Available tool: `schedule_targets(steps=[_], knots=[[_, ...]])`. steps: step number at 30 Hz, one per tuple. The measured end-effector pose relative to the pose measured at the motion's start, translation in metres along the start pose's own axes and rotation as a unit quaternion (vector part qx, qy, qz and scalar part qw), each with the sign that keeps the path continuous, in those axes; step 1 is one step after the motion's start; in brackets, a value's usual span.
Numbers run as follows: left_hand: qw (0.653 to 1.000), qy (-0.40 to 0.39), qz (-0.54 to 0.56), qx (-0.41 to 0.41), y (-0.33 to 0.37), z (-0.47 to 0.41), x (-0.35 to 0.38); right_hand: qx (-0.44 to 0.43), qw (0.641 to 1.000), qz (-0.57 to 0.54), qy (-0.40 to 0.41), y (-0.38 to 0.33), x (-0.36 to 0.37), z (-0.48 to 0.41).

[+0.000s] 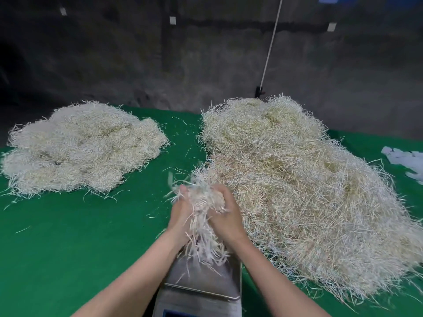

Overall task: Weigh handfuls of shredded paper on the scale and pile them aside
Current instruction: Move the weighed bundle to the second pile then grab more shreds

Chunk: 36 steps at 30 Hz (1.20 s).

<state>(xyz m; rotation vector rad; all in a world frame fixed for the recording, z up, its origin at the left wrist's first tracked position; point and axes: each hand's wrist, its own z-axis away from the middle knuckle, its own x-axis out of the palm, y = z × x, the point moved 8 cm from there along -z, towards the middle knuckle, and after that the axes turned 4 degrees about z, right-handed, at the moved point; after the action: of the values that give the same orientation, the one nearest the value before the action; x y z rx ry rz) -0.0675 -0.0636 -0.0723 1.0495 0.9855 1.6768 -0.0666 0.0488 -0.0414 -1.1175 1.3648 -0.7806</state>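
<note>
Directly beneath both hands sits the steel scale pan (206, 275). Left hand (180, 211) and right hand (225, 213) clamp together on a cream shredded-paper handful (203, 202); lower it centred, so no strands overhang the pan.

Scale (201, 280) front centre on table (80, 248), small pile (80, 147) left, large pile (309, 202) right

Bright, even light falls on my counter (68, 248); the wall (114, 65) toward twelve o'clock is dim. Edges bow, and my shreds (201, 243) blur.
</note>
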Motion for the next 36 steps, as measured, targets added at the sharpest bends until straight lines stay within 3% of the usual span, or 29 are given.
schedule_targets(steps=[1,3,4,6,9,10,11,12,13,15,17,18,20,22,24,26,30,33,36], knots=[[0.995,0.074,0.063,0.014,0.005,0.002,-0.005,-0.007,0.998,-0.061,-0.017,-0.01,0.007,0.001],[0.99,0.079,0.101,0.061,0.019,0.005,0.005,-0.006,0.99,-0.133,-0.04,-0.024,0.02,0.002],[0.991,0.051,0.008,0.124,0.032,0.011,0.014,0.011,0.988,-0.149,-0.028,-0.027,0.022,0.001],[0.954,0.036,-0.181,0.236,0.047,0.025,0.034,0.091,0.978,-0.189,0.017,-0.026,0.013,-0.007],[0.896,-0.041,-0.352,0.267,0.052,0.033,0.055,0.192,0.951,-0.238,0.053,-0.02,-0.011,-0.018],[0.9,-0.095,-0.346,0.247,0.049,0.031,0.058,0.19,0.951,-0.236,0.064,-0.019,-0.022,-0.021],[0.906,-0.151,-0.313,0.243,0.051,0.035,0.058,0.184,0.953,-0.228,0.082,-0.018,-0.034,-0.025],[0.932,-0.18,-0.208,0.237,0.059,0.042,0.053,0.184,0.951,-0.224,0.108,-0.016,-0.046,-0.027],[0.954,-0.16,-0.085,0.239,0.071,0.047,0.042,0.19,0.947,-0.226,0.125,-0.015,-0.056,-0.03],[0.969,-0.015,0.093,0.23,0.077,0.04,0.007,0.196,0.935,-0.247,0.164,-0.012,-0.074,-0.037],[0.976,0.068,0.091,0.184,0.065,0.029,-0.009,0.201,0.923,-0.286,0.159,-0.018,-0.08,-0.045],[0.988,0.052,0.085,0.121,0.052,0.022,-0.006,0.199,0.916,-0.319,0.143,-0.022,-0.077,-0.051],[0.991,-0.06,0.12,-0.023,0.026,0.017,0.02,0.184,0.901,-0.371,0.134,-0.031,-0.069,-0.058],[0.953,-0.177,0.221,-0.105,0.017,0.017,0.053,0.144,0.929,-0.304,0.156,-0.038,-0.06,-0.057],[0.928,-0.212,0.285,-0.11,0.032,0.008,0.07,0.034,0.987,-0.028,0.152,-0.05,-0.05,-0.045],[0.934,-0.18,0.29,-0.11,0.041,-0.001,0.072,-0.061,0.977,0.195,0.067,-0.045,-0.021,-0.028],[0.987,-0.039,0.153,-0.031,0.021,-0.011,0.039,-0.057,0.986,0.123,-0.096,-0.033,0.016,-0.011],[0.997,0.004,0.079,0.0,0.01,0.001,0.05,-0.008,0.988,0.155,-0.005,-0.038,-0.015,-0.032],[0.992,0.026,0.119,-0.021,0.023,0.009,0.054,0.01,0.995,0.094,0.031,-0.04,-0.027,-0.037]])
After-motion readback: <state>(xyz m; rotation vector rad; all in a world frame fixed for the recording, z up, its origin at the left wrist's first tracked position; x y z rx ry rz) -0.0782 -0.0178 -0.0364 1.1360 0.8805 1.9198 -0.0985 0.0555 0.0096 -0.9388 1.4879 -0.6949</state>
